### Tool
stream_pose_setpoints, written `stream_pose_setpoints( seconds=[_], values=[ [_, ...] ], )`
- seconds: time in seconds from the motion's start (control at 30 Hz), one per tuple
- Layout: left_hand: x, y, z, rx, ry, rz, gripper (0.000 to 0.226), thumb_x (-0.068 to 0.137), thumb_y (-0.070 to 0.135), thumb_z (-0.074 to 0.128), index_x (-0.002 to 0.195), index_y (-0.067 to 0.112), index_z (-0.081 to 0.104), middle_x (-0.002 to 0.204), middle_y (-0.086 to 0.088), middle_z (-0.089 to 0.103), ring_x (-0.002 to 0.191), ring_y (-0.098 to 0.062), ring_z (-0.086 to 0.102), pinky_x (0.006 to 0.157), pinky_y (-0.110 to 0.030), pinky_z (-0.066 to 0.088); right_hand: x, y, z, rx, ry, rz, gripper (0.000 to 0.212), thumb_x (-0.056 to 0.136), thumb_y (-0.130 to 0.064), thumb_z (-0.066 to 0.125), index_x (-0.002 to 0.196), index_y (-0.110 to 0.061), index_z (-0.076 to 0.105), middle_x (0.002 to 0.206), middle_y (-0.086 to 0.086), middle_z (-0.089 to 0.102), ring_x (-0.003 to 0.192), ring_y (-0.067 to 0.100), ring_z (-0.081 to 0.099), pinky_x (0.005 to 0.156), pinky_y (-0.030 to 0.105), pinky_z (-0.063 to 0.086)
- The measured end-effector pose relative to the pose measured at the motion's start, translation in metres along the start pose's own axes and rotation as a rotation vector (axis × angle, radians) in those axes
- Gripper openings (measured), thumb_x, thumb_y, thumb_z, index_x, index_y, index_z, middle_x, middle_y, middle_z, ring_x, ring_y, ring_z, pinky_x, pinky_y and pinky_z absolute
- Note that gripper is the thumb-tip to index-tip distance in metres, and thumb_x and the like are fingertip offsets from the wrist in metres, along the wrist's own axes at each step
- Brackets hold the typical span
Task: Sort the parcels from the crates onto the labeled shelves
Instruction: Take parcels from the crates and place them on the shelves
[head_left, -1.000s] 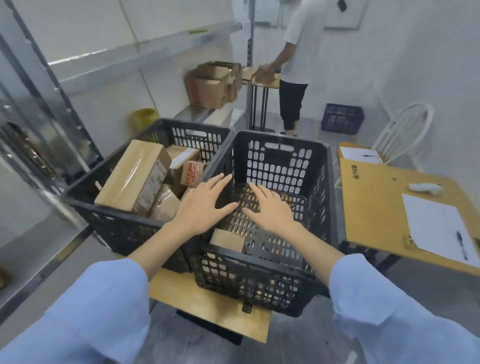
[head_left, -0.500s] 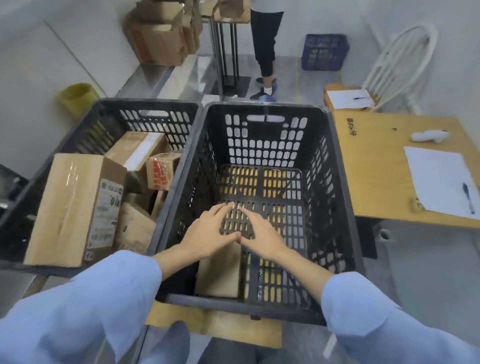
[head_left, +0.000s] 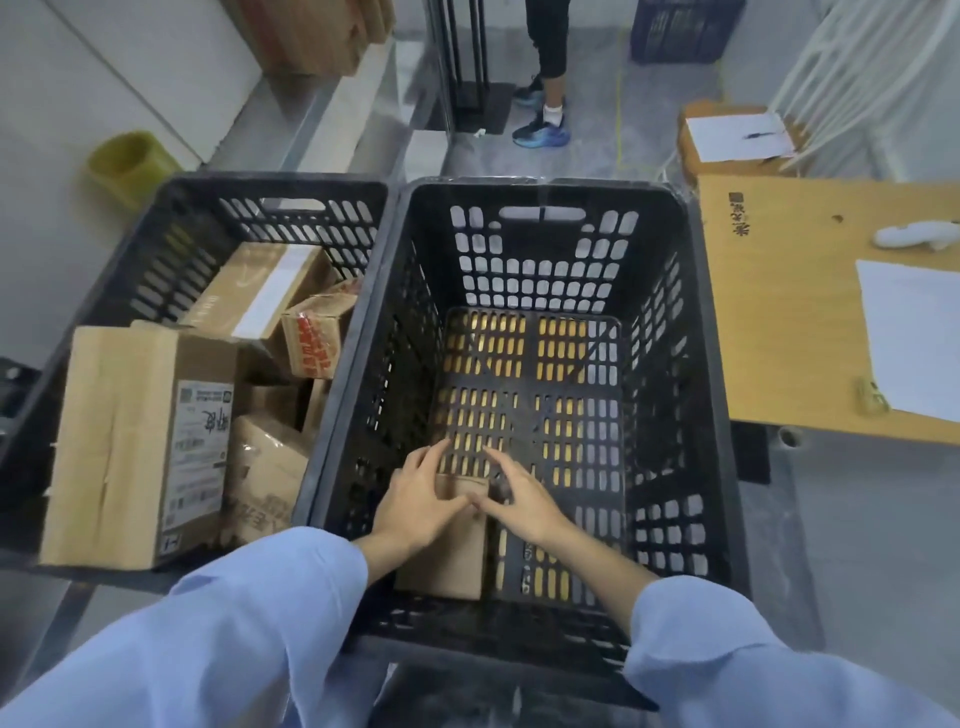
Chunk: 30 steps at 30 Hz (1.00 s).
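Observation:
A small brown cardboard parcel (head_left: 451, 556) lies flat on the floor of the right black crate (head_left: 691, 395), near its front left corner. My left hand (head_left: 423, 496) rests on the parcel's far end with fingers spread. My right hand (head_left: 519, 499) reaches in beside it, fingers straight, thumb touching the parcel's far right corner. The left black crate (head_left: 156, 244) holds several cardboard parcels, the biggest a long box (head_left: 130, 447) with a white label.
A wooden desk (head_left: 779, 322) with white paper stands to the right of the crates. Another person's legs (head_left: 545, 67) are at the back by a metal stand. A yellow bin (head_left: 130, 161) sits at the left. A white chair and a blue crate stand further back.
My head has tilted down over the crates. Both hands have gone from above the right crate down to its floor, onto the small parcel.

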<state>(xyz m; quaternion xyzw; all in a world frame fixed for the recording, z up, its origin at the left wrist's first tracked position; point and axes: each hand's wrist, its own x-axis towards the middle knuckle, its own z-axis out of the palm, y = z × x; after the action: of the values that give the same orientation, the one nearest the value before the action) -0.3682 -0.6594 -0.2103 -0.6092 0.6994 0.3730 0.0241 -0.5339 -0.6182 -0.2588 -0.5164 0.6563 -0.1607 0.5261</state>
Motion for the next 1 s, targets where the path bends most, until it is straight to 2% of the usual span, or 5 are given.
stream_pose_setpoints(
  seconds=[0.23, 0.37, 0.57, 0.8, 1.0],
  values=[
    [0.0, -0.007, 0.007, -0.08, 0.014, -0.106, 0.08, 0.085, 0.037, 0.072, 0.151, 0.025, 0.029, 0.152, -0.007, 0.032, 0.136, -0.027, 0.037, 0.104, -0.039, 0.039, 0.002, 0.006, 0.002, 0.012, -0.06, 0.019, 0.069, 0.094, -0.046, 0.061, 0.153, -0.038, 0.024, 0.158, -0.005, 0.03, 0.135, 0.02, 0.043, 0.101, 0.038, 0.043],
    [-0.003, -0.009, 0.013, -0.107, 0.005, -0.096, 0.081, 0.083, 0.035, 0.074, 0.15, 0.022, 0.03, 0.152, -0.008, 0.032, 0.137, -0.026, 0.037, 0.106, -0.036, 0.037, 0.003, 0.01, 0.007, 0.032, -0.08, 0.035, 0.071, 0.093, -0.04, 0.064, 0.152, -0.04, 0.024, 0.159, -0.004, 0.028, 0.134, 0.025, 0.045, 0.106, 0.048, 0.043],
    [0.0, -0.01, 0.016, -0.225, 0.031, -0.071, 0.079, 0.077, 0.022, 0.081, 0.144, 0.016, 0.04, 0.141, -0.009, 0.045, 0.129, -0.022, 0.044, 0.102, -0.025, 0.033, 0.004, 0.014, 0.005, 0.192, -0.009, 0.091, 0.071, 0.092, -0.016, 0.068, 0.151, -0.031, 0.031, 0.153, -0.002, 0.039, 0.126, 0.021, 0.05, 0.098, 0.033, 0.048],
    [0.011, -0.009, 0.024, -0.326, 0.014, -0.009, 0.08, 0.073, 0.016, 0.084, 0.141, 0.015, 0.043, 0.134, -0.006, 0.05, 0.119, -0.018, 0.05, 0.101, -0.032, 0.046, 0.016, 0.019, -0.01, 0.24, 0.198, 0.152, 0.07, 0.086, -0.01, 0.07, 0.145, -0.032, 0.039, 0.144, -0.001, 0.042, 0.124, 0.022, 0.05, 0.102, 0.049, 0.047],
    [0.029, -0.012, 0.032, -0.393, 0.062, -0.023, 0.088, 0.068, 0.015, 0.088, 0.143, 0.01, 0.042, 0.139, -0.009, 0.046, 0.124, -0.021, 0.051, 0.105, -0.041, 0.046, 0.016, 0.032, -0.017, 0.171, 0.203, 0.179, 0.082, 0.081, -0.013, 0.077, 0.148, -0.03, 0.034, 0.15, 0.001, 0.037, 0.126, 0.024, 0.047, 0.102, 0.052, 0.046]
  ],
)
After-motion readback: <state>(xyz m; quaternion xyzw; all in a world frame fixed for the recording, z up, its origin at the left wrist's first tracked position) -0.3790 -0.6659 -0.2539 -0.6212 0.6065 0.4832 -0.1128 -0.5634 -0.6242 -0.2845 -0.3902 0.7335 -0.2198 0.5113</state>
